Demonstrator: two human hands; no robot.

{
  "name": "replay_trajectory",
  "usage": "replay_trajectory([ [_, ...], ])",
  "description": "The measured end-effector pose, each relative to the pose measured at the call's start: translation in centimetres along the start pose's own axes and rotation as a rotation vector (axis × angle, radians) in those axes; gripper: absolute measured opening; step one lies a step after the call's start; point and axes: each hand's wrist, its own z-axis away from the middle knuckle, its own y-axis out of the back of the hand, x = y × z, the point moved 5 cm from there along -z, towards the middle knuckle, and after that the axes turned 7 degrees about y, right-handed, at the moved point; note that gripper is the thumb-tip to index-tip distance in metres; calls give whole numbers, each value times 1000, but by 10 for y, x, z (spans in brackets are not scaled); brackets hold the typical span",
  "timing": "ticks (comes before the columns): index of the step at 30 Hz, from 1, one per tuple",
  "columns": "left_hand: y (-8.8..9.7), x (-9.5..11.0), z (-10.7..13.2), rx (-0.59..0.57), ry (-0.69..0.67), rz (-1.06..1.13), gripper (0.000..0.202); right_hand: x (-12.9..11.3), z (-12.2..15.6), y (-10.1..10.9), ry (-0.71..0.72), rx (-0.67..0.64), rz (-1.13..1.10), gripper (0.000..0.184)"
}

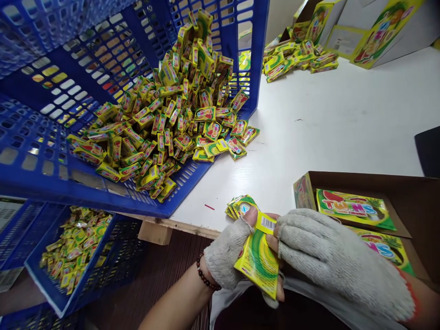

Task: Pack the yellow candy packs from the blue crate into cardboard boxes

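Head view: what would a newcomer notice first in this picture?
First, the heap of small yellow packets spilling from the tilted blue crate at upper left onto the white table. Then, at the bottom, the gloved left hand and right hand holding a yellow carton together.

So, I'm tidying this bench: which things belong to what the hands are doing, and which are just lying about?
In hand: yellow packet box, held by left hand and right hand; small packet stack beside them; probably the packet pile in the tipped blue crate.
Lying about: far packet heap, lower crate, red scrap on the white table.
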Motion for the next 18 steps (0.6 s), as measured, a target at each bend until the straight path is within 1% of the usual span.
replay_trajectory([
  [4,4,-7,-2,-56,124,2,61,-4,2,-8,3,-33,-55,22],
  [7,9,-7,0,-8,148,-48,58,-8,3,-17,28,-110,-50,24],
  [10,10,-6,1,33,113,-69,55,-9,3,-21,49,-141,-27,25],
  [14,9,-12,-5,-12,52,4,57,-5,4,-17,-42,-46,-14,21],
  [16,12,-17,-9,12,5,65,56,-2,5,-17,-104,-7,-40,18],
  [18,16,-18,-11,56,-53,97,55,0,8,-18,-134,11,-69,16],
])
